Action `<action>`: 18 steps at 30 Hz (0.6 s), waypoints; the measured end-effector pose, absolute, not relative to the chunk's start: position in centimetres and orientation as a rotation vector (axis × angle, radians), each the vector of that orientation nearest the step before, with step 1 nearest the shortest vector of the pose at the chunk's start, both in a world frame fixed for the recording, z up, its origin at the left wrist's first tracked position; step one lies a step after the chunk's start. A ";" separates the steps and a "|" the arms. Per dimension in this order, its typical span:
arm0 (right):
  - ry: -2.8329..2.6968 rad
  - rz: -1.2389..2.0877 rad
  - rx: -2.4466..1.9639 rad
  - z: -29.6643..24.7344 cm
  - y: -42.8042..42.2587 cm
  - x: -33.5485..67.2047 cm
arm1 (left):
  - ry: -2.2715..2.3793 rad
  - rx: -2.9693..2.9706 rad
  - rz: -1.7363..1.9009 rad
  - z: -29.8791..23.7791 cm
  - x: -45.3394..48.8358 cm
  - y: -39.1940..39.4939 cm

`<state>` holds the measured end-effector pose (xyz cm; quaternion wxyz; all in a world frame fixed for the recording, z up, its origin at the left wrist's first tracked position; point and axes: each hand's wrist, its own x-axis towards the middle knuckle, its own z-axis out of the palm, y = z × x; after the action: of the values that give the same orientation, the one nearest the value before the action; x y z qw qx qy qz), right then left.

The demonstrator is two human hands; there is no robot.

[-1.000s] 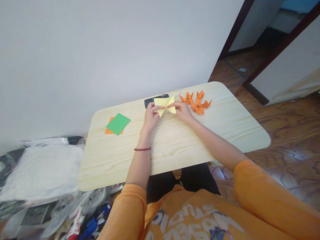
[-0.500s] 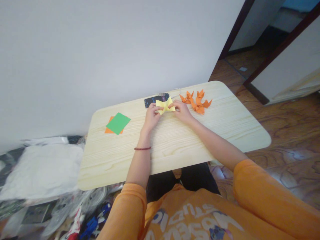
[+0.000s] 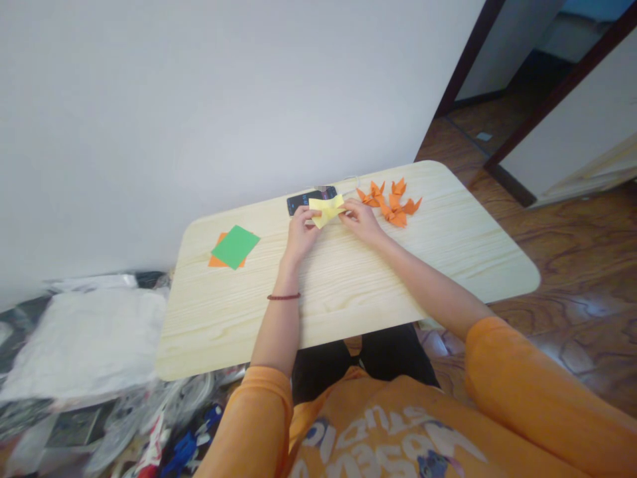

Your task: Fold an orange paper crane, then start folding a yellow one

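A small yellow folded paper [image 3: 326, 208] is held just above the light wooden table [image 3: 348, 279] near its far edge. My left hand [image 3: 300, 232] pinches its left end and my right hand [image 3: 363, 221] pinches its right end; both hands are closed on it. Right behind the paper lies a dark phone [image 3: 304, 198]. Just right of my right hand sit several folded orange paper figures [image 3: 393, 202].
A green paper sheet [image 3: 235, 246] lies on an orange sheet [image 3: 217, 261] at the table's left. Bags and clutter [image 3: 84, 345] fill the floor on the left. A white wall stands behind the table; wooden floor and a doorway [image 3: 502, 79] lie to the right.
The yellow paper spread like a bow a second ago; my hands have pressed it into a smaller, flatter fold. The hands stayed in nearly the same place.
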<state>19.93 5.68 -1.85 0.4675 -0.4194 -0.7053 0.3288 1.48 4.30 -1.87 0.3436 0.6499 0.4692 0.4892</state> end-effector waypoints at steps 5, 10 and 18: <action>-1.779 0.772 -1.019 -1.8 5.5 19.9 | 1.227 1.725 1.228 -1.9 1.5 4.3; -1.811 0.723 -1.013 -1.7 5.4 19.8 | 1.249 1.738 1.274 -2.0 1.9 4.3; -1.836 0.634 -1.026 -2.1 5.7 19.8 | 1.294 1.668 1.379 -1.6 1.8 4.3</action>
<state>19.78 5.65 -2.09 0.4552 -0.4159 -0.7442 0.2569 1.77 4.32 -1.60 0.3047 0.6300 0.4888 0.5209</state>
